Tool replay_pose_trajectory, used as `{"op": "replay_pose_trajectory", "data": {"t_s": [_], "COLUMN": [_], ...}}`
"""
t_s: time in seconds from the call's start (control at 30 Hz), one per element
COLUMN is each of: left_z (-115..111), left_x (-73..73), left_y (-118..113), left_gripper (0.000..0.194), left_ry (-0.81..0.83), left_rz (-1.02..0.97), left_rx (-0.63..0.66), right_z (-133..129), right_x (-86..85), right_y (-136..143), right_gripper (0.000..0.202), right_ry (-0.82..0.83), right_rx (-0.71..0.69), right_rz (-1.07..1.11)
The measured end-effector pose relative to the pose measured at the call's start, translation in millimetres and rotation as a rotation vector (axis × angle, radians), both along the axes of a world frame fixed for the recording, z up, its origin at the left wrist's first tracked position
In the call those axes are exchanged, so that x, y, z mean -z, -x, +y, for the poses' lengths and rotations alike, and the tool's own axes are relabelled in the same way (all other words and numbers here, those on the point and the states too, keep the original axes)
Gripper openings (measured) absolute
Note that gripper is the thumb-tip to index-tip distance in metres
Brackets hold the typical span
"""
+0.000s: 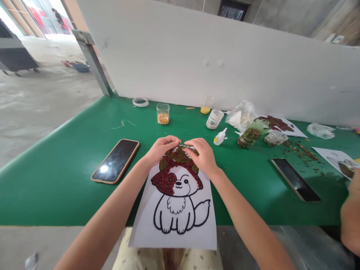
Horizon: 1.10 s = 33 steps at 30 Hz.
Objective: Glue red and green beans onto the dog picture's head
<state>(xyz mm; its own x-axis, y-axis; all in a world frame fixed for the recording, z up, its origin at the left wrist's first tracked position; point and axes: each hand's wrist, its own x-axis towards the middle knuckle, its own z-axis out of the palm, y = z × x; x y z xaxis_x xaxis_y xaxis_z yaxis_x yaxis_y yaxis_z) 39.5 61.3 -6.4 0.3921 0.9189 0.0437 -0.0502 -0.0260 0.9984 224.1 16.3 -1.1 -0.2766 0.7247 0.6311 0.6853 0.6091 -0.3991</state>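
Note:
A white sheet [143, 232] printed with a cartoon dog in a hat lies before me, its lower end past the table's front edge. Dark red beans [164, 182] fill part of the face and hat rim, and green beans [194, 167] sit beside them. Loose red and green grains are heaped toward the sheet's top. My left hand [163, 149] curls its fingers at the upper left of this heap. Opposite it, my right hand [203, 154] has bent fingers at the upper right. Both hands look closed, but what their fingertips grip is hidden.
A phone [116, 161] lies left and another phone [295, 180] right. Behind are a cup of corn kernels [163, 114], a glue bottle [220, 137], a tipped jar of grains [252, 133] and a plastic bag [242, 115]. Another person's hand [351, 213] is at far right.

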Motion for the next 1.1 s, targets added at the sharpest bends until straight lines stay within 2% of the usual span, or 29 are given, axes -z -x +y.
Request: {"op": "replay_pose_trajectory", "data": {"t_s": [0.13, 0.27, 0.43, 0.53, 0.6, 0.67, 0.83, 1.1], "left_z": [-3.0, -5.1, -5.8, -1.0, 3.4, 7.1, 8.6, 4.9], "left_x": [1.1, -1.8, -5.7, -2.8, -0.2, 1.5, 1.8, 2.5], "left_y": [-2.0, -5.1, -6.6, -3.1, 0.4, 3.8, 4.4, -2.1], "left_gripper": [0.021, 0.021, 0.023, 0.027, 0.026, 0.024, 0.021, 0.018], "left_ry": [0.008, 0.003, 0.017, 0.024, 0.006, 0.02, 0.047, 0.008], "left_rz": [-0.033, -0.006, 0.009, -0.017, -0.033, -0.047, -0.048, 0.036], "left_rx": [0.093, 0.122, -0.06, -0.265, -0.43, -0.541, -0.563, -0.596], "right_z": [-5.7, -3.9, 0.0, 2.7, 4.6, 5.9, 4.9, 5.0], "right_x": [2.9, 7.1, 5.0, 3.8, 4.4, 5.8, 9.9, 14.0], "right_y": [17.5, 19.1, 6.0, -3.3, -7.4, -8.5, 1.8, 13.2], "right_gripper": [0.01, 0.005, 0.011, 0.013, 0.013, 0.011, 0.008, 0.007], "right_ry": [-0.029, -0.012, 0.033, 0.081, 0.14, 0.198, 0.256, 0.287], "right_rx": [0.015, 0.05, 0.101, 0.128, 0.109, 0.064, 0.007, 0.0], "right_rz": [0.015, 0.046, 0.063, 0.043, -0.009, -0.088, -0.226, -0.264]}}
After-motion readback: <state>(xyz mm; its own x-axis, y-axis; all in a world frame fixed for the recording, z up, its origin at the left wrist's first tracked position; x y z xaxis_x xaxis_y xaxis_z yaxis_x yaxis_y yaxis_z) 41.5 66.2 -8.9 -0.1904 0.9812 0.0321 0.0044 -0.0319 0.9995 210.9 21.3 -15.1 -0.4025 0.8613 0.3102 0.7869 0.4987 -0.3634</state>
